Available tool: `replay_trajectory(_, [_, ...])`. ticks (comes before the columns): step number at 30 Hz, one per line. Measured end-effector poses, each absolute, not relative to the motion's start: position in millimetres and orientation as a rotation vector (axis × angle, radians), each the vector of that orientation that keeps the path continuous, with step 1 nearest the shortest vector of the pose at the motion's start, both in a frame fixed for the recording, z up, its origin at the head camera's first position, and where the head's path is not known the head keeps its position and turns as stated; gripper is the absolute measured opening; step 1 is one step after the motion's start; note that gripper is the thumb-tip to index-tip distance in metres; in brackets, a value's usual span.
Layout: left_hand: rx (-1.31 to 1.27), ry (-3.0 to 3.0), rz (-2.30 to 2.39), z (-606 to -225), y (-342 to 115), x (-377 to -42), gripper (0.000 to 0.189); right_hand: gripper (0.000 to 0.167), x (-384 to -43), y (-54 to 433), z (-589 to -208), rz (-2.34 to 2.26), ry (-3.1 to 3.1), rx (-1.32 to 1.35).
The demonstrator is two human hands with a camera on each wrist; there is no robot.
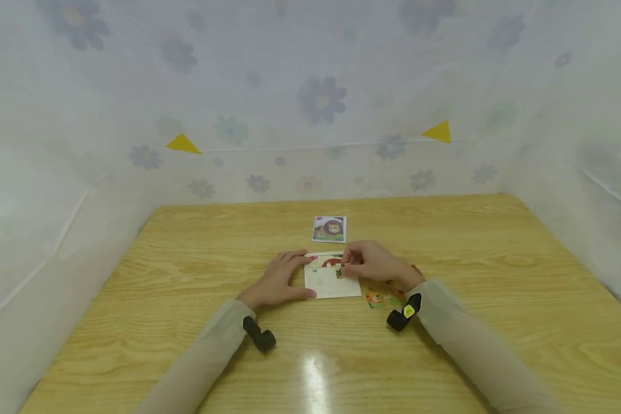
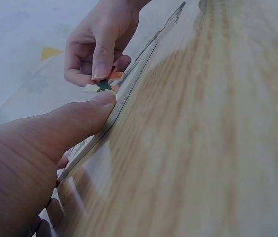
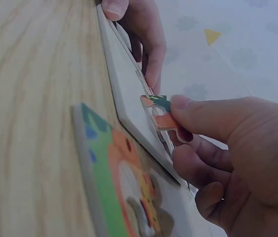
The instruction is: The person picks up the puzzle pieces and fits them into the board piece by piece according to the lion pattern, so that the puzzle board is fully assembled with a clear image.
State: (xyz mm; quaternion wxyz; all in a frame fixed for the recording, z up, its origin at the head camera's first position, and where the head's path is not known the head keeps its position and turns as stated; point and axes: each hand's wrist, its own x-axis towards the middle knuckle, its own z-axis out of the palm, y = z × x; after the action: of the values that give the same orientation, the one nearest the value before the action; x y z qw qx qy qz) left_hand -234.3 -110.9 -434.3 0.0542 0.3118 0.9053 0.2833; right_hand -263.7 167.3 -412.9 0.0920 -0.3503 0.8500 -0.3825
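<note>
My right hand [image 1: 375,265] pinches a small jigsaw piece [image 3: 161,112], printed green and orange, between thumb and fingers. It holds the piece over a pale puzzle board [image 1: 331,287], tilted in the right wrist view. Some pieces with red and pink print lie along the board's far side. My left hand [image 1: 279,280] rests at the board's left side, its thumb [image 2: 87,116] extended on the near corner and its fingers at the far corner. Loose puzzle pieces [image 1: 378,298], orange and green, lie right of the board, partly hidden under the right wrist.
A picture card with a lion [image 1: 329,229] lies just beyond the board. The wooden table [image 1: 212,241] is enclosed by flowered white cloth [image 1: 290,103] at the back and sides. Wrist cameras sit on both sleeves.
</note>
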Motion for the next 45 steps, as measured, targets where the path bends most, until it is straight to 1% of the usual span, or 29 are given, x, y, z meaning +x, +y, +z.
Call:
replay_trajectory(3, [0.955,2.747,0.859,-435,-109,-234,0.077,0.005,-261,160,-415,-1.127,2.514,-1.027])
replay_trajectory(8, [0.954,2.752,0.864,-436,-107,-234,0.076,0.005,-259,150,-417,-1.146,2.497,-0.916])
replay_trajectory(18, [0.943,2.748,0.860,-432,-110,-235,0.078,0.003,-265,130,-419,-1.086,2.555,-1.084])
replay_trajectory(28, [0.947,2.756,0.847,-433,-112,-236,0.077,0.006,-267,114,-422,-1.022,2.628,-1.094])
replay_trajectory(36, [0.937,2.763,0.845,-434,-112,-236,0.076,0.006,-265,109,-422,-1.007,2.657,-1.028])
replay_trajectory(45, [0.944,2.763,0.852,-435,-113,-236,0.076,0.011,-264,104,-419,-0.946,2.737,-0.902])
